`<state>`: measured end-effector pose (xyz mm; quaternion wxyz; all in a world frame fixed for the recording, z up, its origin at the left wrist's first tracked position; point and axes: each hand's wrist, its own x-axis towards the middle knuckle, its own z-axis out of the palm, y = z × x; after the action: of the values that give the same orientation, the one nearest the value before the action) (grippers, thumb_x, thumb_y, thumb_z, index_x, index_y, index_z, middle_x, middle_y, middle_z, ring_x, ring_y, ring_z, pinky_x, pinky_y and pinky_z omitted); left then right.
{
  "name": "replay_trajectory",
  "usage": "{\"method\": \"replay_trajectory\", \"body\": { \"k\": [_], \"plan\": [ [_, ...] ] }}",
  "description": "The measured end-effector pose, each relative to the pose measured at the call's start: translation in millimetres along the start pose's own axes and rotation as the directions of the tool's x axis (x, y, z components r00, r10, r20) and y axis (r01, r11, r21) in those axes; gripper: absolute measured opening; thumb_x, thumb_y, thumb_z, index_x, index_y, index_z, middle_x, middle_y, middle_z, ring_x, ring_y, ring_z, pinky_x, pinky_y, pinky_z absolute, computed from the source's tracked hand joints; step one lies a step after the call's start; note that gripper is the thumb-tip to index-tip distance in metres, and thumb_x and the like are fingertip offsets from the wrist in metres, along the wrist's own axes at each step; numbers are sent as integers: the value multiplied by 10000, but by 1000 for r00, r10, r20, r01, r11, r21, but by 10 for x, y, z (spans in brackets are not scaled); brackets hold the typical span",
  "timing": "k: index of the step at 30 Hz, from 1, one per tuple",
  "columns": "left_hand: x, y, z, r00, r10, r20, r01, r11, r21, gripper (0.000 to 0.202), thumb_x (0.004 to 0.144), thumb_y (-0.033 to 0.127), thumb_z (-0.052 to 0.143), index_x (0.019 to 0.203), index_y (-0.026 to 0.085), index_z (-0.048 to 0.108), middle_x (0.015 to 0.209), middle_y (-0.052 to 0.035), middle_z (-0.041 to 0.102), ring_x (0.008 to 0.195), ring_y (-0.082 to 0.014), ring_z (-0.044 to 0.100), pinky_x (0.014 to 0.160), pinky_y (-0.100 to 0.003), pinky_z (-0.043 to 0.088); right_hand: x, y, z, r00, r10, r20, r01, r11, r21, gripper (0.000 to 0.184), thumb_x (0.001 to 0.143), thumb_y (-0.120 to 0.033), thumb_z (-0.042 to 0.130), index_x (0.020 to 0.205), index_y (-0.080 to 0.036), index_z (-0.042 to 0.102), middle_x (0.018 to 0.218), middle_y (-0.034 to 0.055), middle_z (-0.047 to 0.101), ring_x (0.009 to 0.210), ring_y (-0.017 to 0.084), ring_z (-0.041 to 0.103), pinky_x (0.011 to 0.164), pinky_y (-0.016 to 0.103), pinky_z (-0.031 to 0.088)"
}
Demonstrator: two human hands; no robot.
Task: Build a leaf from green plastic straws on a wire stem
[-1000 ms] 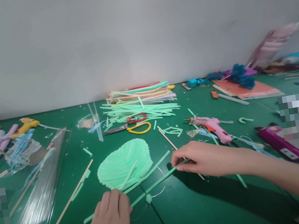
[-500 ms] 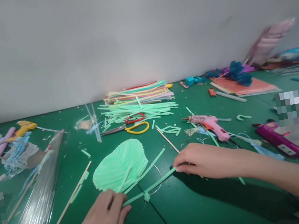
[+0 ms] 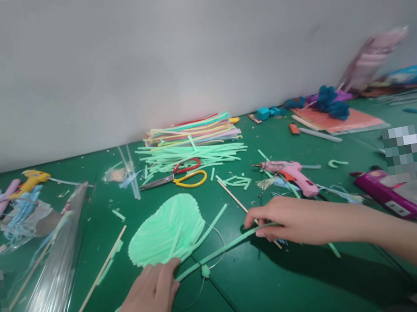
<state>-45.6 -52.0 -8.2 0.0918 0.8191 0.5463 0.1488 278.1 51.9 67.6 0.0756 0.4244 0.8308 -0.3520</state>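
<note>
My left hand [image 3: 149,309] is closed, its fingertips near the base of a mint-green leaf [image 3: 161,231] made of fuzzy pipe cleaners. A long green pipe cleaner [image 3: 221,251] runs from under its fingers to my right hand [image 3: 280,221]. The far end of that pipe cleaner lies along my right thumb and fingers, which are closed loosely around it. Loose stems stick out from the leaf toward the right. Beneath the pipe cleaner are a thin wire ring [image 3: 222,239] and a small green knot [image 3: 205,271]. A thin wooden stick [image 3: 233,194] passes under my right hand.
Scissors [image 3: 190,179] lie before a pile of green pipe cleaners [image 3: 195,153]. A pink glue gun [image 3: 292,173] sits beyond my right hand, a purple device [image 3: 395,193] farther right. A wooden stick [image 3: 88,298] and clear plastic sleeve [image 3: 61,268] lie left.
My right hand has shifted slightly right, its index finger lifting while the pipe cleaner's end now shows against the hand. A green tip has appeared left of my left hand.
</note>
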Motion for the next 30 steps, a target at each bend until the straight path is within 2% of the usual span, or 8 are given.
{"method": "replay_trajectory", "body": {
  "k": [4,7,9,12,19,22,25,30],
  "plan": [
    [11,34,8,997,-40,72,53,980,-192,263,990,312,395,1235,299,490,1081,-41,660,984,-186,648,852,-309,527,19,56,54,1000,-10,-2,10,1000,-25,256,970,-381,445,1004,-218,640,764,33,659,644,169,629,566,245,405],
    [40,74,-15,977,-131,167,170,955,-243,204,991,355,388,1116,276,527,953,-27,645,845,-176,641,733,-292,538,60,89,68,998,-58,-11,57,997,-61,240,972,-353,449,961,-215,645,788,29,659,681,168,628,605,251,411],
    [73,99,-29,974,-112,196,155,962,-223,206,989,371,385,974,261,559,870,-22,624,791,-187,614,702,-310,523,89,103,65,995,-95,-20,92,992,-89,232,969,-332,460,962,-218,661,834,33,674,743,177,634,643,258,419],
    [117,139,-23,989,-34,141,59,983,-174,279,997,343,343,886,249,581,860,-38,621,804,-209,594,748,-351,502,121,124,62,991,-130,-20,127,987,-101,250,969,-308,461,999,-214,691,886,40,701,808,188,641,697,274,429],
    [87,151,26,1000,3,-21,-4,1000,-30,238,976,314,403,909,253,623,843,-38,635,778,-216,590,760,-367,489,115,143,93,986,-161,-44,158,985,-66,275,964,-320,473,1052,-217,712,921,50,724,838,196,656,734,288,446],
    [59,120,-16,991,24,-132,-36,995,-95,139,940,295,495,898,256,622,933,-33,660,882,-201,622,804,-324,493,100,120,66,995,-86,-43,87,996,21,300,957,-355,479,1157,-215,654,800,38,710,694,170,646,607,256,436],
    [44,92,-86,959,-49,-281,0,985,-173,78,896,308,579,865,259,630,992,-22,689,945,-183,651,819,-271,499,86,98,-19,996,-83,46,72,976,204,312,955,-369,484,1203,-215,595,793,21,700,645,140,621,529,217,410],
    [32,34,-178,940,-277,-197,199,919,-340,179,883,436,589,840,271,643,972,20,746,902,-170,701,793,-233,524,127,53,-130,929,-288,231,105,806,582,333,978,-405,459,1065,-144,647,917,73,703,714,112,622,627,213,461]
  ]
}}
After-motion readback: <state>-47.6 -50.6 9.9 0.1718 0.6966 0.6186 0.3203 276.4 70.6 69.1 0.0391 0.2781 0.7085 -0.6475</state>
